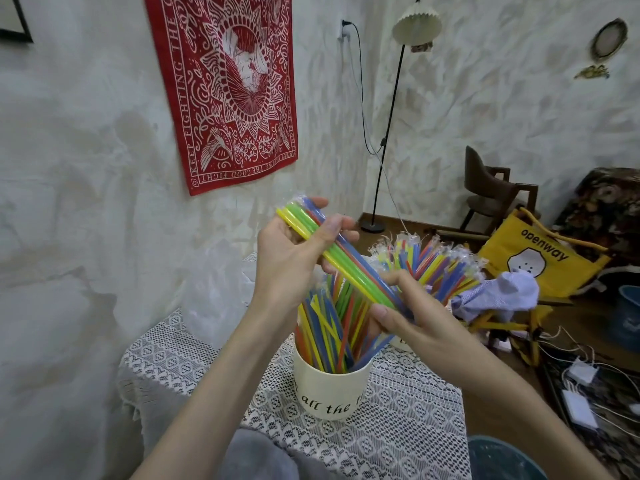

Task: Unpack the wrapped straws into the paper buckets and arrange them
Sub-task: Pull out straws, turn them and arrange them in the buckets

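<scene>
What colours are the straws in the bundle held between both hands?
Yellow, green and blue, in clear wrap: the straw bundle, seen in the head view.

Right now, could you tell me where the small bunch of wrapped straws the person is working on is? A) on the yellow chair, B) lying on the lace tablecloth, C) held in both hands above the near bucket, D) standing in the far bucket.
C: the left hand and right hand each grip an end of the wrapped bunch, slanting above the near paper bucket.

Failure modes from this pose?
1. Both hands, left and right, hold the wrapped straws right above the near bucket; a jerk while unwrapping might scatter them.
2. That bucket is packed with leaning straws, so lowering the hands could tip it.
3. The far wrapped bunch splays widely and might spill.
</scene>
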